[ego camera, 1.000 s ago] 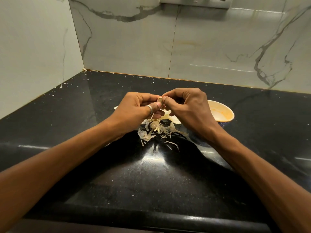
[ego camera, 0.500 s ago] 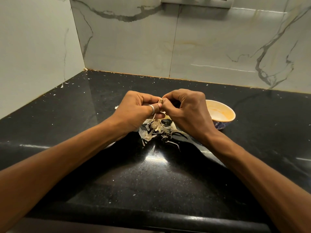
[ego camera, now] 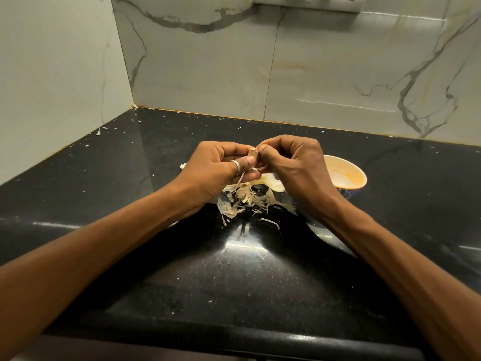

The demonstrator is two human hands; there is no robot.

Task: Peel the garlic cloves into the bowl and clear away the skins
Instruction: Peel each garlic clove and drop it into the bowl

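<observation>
Both hands meet over the middle of the black counter. My left hand [ego camera: 221,168], with a ring on the thumb, pinches a small garlic clove [ego camera: 253,153] whose papery skin is partly on. My right hand [ego camera: 291,165] grips the same clove from the right, thumb against it, and a strip of skin hangs below the fingers. A loose heap of garlic skins [ego camera: 247,201] lies on the counter just under the hands. A pale orange bowl [ego camera: 346,175] stands behind my right hand, partly hidden by it. Its contents do not show.
The black speckled counter [ego camera: 234,277] sits in a corner of marble-patterned wall tiles [ego camera: 325,69]. Small white flecks of skin are scattered across it, more toward the back left [ego camera: 99,131]. A pale flat piece [ego camera: 270,181] lies between the skins and the bowl.
The hands have stayed together over the skin heap, with the fingers shifting slightly on the clove. More of the clove shows between the thumbs now.
</observation>
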